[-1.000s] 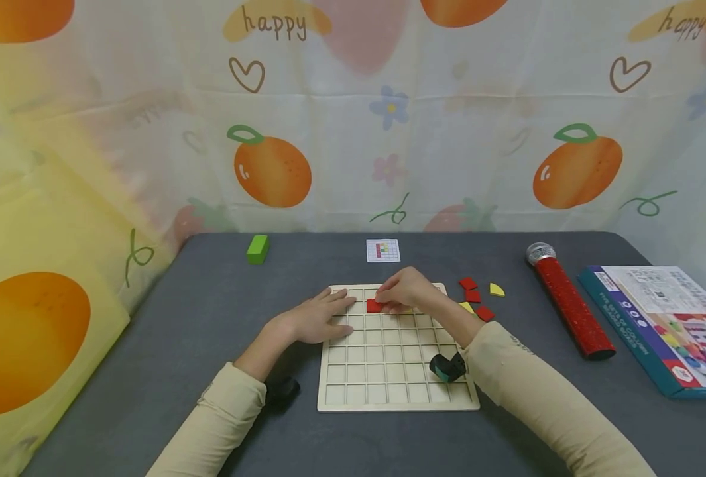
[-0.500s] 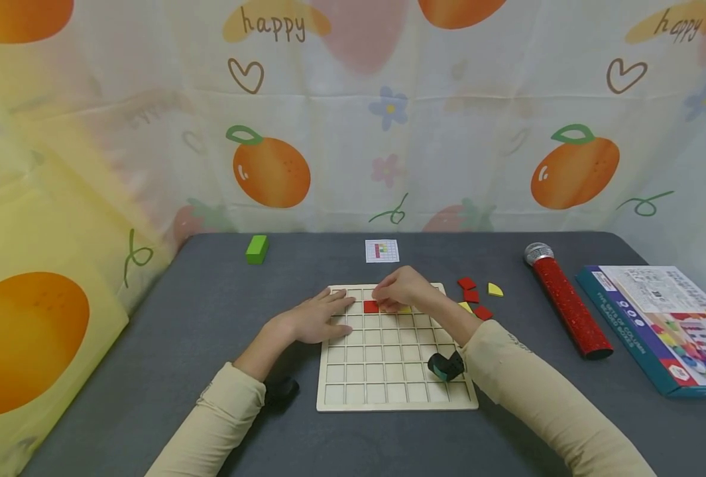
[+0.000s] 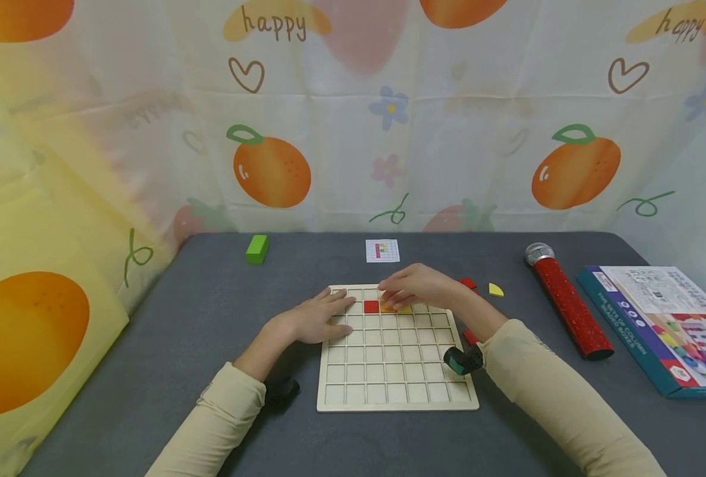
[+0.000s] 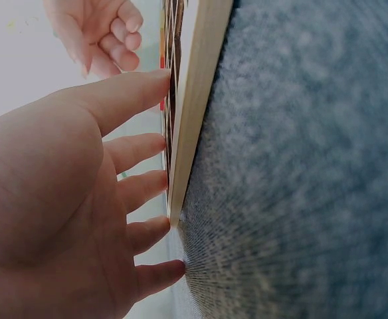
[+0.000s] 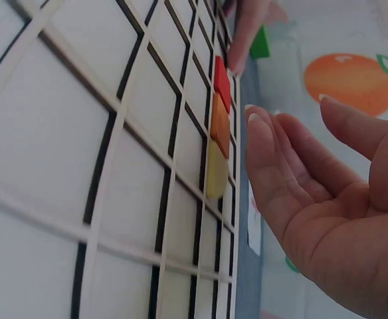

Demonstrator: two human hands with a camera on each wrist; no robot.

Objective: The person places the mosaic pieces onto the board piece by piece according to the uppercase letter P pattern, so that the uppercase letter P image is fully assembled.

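A pale grid board lies on the grey table. Along one of its far rows sit a red tile, an orange tile and a yellow piece, side by side. My left hand is spread flat at the board's left edge, its fingertips touching the frame and the table in the left wrist view. Just above the orange tile hovers my right hand; in the right wrist view its fingers are loosely bent, with a gap between thumb and fingertips and nothing held. In the head view it partly covers the orange tile.
Loose red pieces and a yellow quarter-round piece lie right of the board, partly behind my right forearm. Behind the board is a printed pattern card. A green block, a red microphone and a teal-edged box stand farther out.
My right hand has lifted slightly off the row and its forearm has swung right, uncovering the orange tile beside the red one. The left hand has stayed in place.
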